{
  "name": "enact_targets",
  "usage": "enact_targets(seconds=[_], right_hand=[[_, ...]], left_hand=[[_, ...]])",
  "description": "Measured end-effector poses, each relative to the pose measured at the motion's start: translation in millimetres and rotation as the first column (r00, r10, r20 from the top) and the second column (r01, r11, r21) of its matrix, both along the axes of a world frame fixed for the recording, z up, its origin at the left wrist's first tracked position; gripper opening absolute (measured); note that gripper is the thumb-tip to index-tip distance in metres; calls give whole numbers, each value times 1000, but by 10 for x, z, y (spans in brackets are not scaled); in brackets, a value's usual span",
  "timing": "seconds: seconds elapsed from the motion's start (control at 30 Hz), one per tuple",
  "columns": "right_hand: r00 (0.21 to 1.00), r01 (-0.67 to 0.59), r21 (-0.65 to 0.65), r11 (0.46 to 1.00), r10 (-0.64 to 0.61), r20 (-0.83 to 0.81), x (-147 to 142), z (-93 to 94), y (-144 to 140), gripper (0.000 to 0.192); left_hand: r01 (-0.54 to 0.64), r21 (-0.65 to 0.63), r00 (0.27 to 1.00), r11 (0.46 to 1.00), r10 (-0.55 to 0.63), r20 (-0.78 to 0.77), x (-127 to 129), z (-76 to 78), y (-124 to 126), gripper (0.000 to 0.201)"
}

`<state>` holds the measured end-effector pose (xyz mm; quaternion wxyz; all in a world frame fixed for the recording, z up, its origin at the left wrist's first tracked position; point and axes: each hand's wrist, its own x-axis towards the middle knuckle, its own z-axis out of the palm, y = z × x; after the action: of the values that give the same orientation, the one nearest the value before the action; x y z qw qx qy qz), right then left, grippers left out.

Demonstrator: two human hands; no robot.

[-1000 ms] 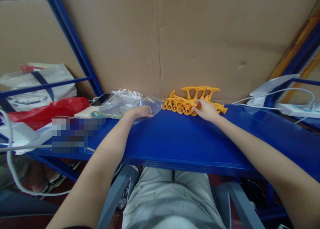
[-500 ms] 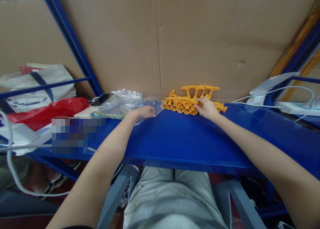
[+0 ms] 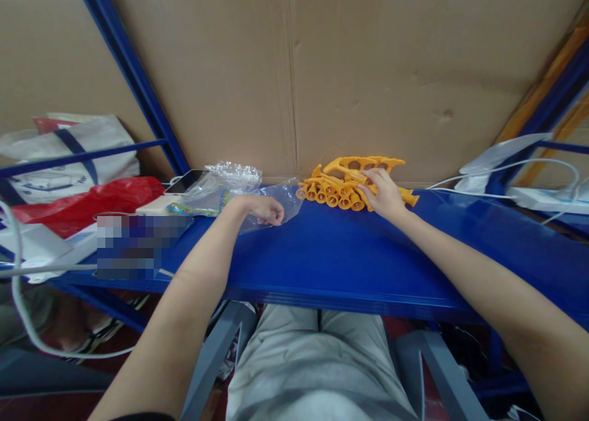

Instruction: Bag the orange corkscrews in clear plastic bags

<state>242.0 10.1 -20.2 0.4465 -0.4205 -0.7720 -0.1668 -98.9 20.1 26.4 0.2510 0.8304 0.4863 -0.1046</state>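
A pile of yellow plastic pickaxe-shaped toys (image 3: 329, 194) lies against the cardboard at the back, several of their hollow, flared handle ends facing me. At the pile's right side, my right hand (image 3: 385, 194) is closed around the handle of one yellow toy pickaxe (image 3: 356, 177), whose head slants to the left. My left hand (image 3: 267, 210) has its fingers curled at a clear plastic bag (image 3: 291, 201), which spreads out behind and beside the knuckles. The exact grip of those fingertips on the thin film is partly hidden.
Left of the bag lie crumpled clear wrapping (image 3: 234, 174), a phone (image 3: 186, 180) and a red plastic bag (image 3: 101, 203). White cables (image 3: 519, 163) run along the right side. Cardboard (image 3: 350, 71) walls off the back of the blue shelf (image 3: 322, 255).
My right hand has tipped one toy pickaxe so its head swings down to the left. My left hand has shifted slightly toward me, and more of the bag shows behind it.
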Motion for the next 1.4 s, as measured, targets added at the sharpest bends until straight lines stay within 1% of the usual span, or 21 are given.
enact_targets(seconds=[0.1, 0.2, 0.3, 0.4, 0.47, 0.53, 0.63, 0.73, 0.83, 0.87, 0.93, 0.97, 1.0, 1.03, 1.1, 1.2, 1.3, 1.4], right_hand=[[998, -55, -17, 998, 55, -6, -88, 23, -71, 37], [990, -139, -39, 989, 138, -22, -205, 45, -145, 38], [967, -253, -94, 963, 254, 2, -302, 53, -187, 36], [937, -323, -190, 927, 342, 74, -339, 35, -183, 32], [924, -335, -240, 911, 368, 107, -330, 14, -162, 30], [920, -334, -265, 905, 374, 119, -308, -8, -135, 29], [923, -320, -271, 908, 363, 125, -278, -34, -101, 27], [926, -306, -285, 908, 354, 133, -275, -56, -88, 26], [920, -318, -292, 902, 368, 134, -298, -81, -89, 27], [918, -324, -291, 900, 374, 132, -307, -88, -91, 26], [914, -334, -290, 897, 384, 133, -324, -98, -98, 26], [912, -337, -292, 895, 387, 135, -330, -100, -101, 26], [910, -338, -294, 894, 390, 139, -333, -100, -104, 26], [909, -338, -296, 893, 391, 143, -335, -99, -105, 26], [909, -332, -299, 895, 388, 151, -332, -98, -106, 27], [920, -306, -298, 904, 361, 153, -321, -100, -104, 31], [938, -264, -320, 910, 319, 132, -316, -103, -105, 34], [953, -236, -394, 888, 290, 83, -317, -105, -110, 35]], left_hand=[[36, -78, 999, 996, -36, 5, 59, 31, -62, 7], [37, -96, 999, 995, -36, 8, 125, 39, -102, 8], [21, -108, 999, 994, -16, 47, 137, 29, -107, 9], [10, -75, 997, 997, -4, 81, 92, 9, -77, 11], [-12, -3, 998, 1000, 12, 63, 49, -5, -46, 13], [-40, 93, 999, 995, 39, 20, 6, -17, -10, 16], [-81, 231, 995, 970, 92, -35, -41, -30, 42, 19], [-93, 294, 992, 951, 114, -55, -39, -39, 77, 19], [-77, 353, 995, 933, 95, -34, 52, -64, 83, 12], [-65, 396, 997, 916, 79, -20, 104, -81, 79, 14], [-63, 491, 998, 869, 67, 10, 224, -125, 64, 29], [-71, 534, 997, 842, 69, 25, 286, -152, 56, 35], [-92, 562, 995, 822, 102, 14, 344, -178, 47, 40], [-108, 565, 992, 818, 130, 2, 396, -203, 38, 43], [-143, 546, 983, 825, 181, -16, 470, -240, 24, 45], [-175, 514, 974, 840, 224, -35, 509, -252, 12, 47], [-160, 490, 974, 857, 219, -65, 503, -234, 5, 46], [-121, 469, 976, 875, 192, -106, 500, -222, -4, 45]])
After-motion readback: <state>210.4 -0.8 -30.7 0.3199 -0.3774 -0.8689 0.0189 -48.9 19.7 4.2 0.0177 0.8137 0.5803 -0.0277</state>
